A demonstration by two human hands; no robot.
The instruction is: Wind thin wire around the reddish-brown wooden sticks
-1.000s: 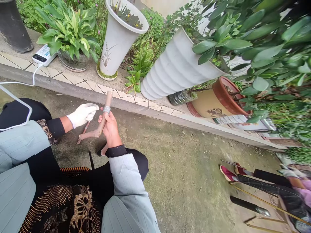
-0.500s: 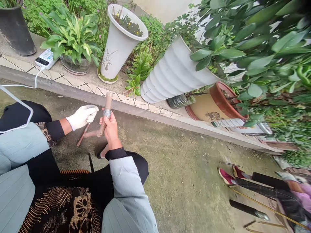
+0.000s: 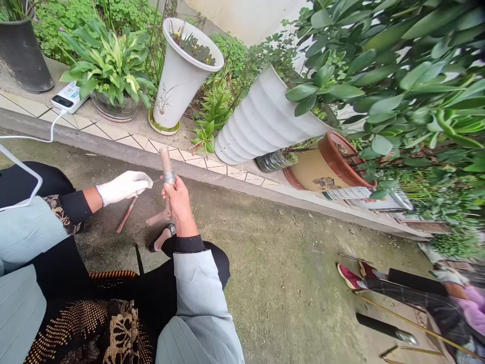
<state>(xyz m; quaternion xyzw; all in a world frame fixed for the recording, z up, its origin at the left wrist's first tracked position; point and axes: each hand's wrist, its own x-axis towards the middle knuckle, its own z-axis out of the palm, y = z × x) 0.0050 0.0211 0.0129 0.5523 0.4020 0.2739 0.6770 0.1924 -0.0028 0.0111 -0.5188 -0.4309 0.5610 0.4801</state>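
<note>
My right hand, bare, is wrapped round a forked wooden stick that points up and leans a little left. A coil of silvery wire is wound round the stick just above my thumb. Its thin loose end reaches left to my left hand, which wears a white glove and pinches the wire between thumb and fingers. The stick's side branch juts out below my right hand. Under the glove, apart from both hands, a reddish-brown stick lies on the ground.
A tiled ledge ahead carries a white planter, a ribbed planter, a tan pot and a white power bank with a cable. At right, another person's legs and red shoes show on the concrete ground.
The forked stick has turned from leaning right to leaning left. My gloved hand has drawn slightly away to the left, its fingers stretched more forward. The view has shifted a little.
</note>
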